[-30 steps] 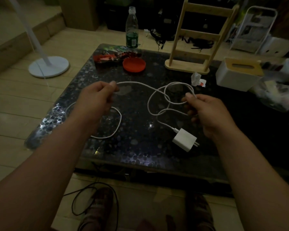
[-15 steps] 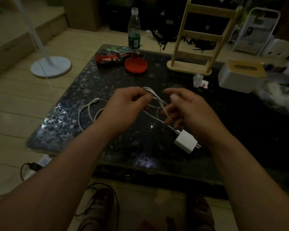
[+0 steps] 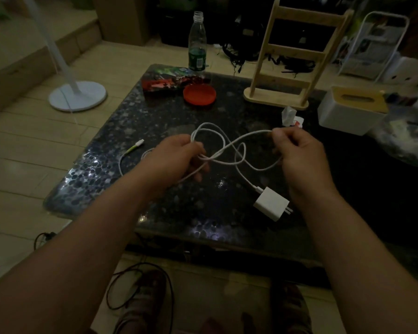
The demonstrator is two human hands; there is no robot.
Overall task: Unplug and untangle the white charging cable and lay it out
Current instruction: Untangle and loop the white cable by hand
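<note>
The white charging cable (image 3: 232, 143) hangs in crossed loops between my two hands above the dark speckled table (image 3: 130, 121). My left hand (image 3: 176, 157) grips a bunch of the loops. My right hand (image 3: 299, 155) pinches a strand between thumb and forefinger, out to the right. One end of the cable runs down to the white plug adapter (image 3: 272, 203), which lies on the table with its prongs free. The other end, a connector with a greenish collar (image 3: 136, 145), rests on the table left of my left hand.
At the back of the table are a red lid (image 3: 199, 94), snack packets (image 3: 169, 79), a plastic bottle (image 3: 197, 44), a wooden stand (image 3: 290, 54), a white tissue box (image 3: 350, 109) and a plastic bag (image 3: 405, 138). A black cord (image 3: 140, 285) loops on the floor by my feet.
My hands came together over the table, then moved apart again, the right one drawing a strand out to the right. The loops now stretch between them, and the connector end lies further left.
</note>
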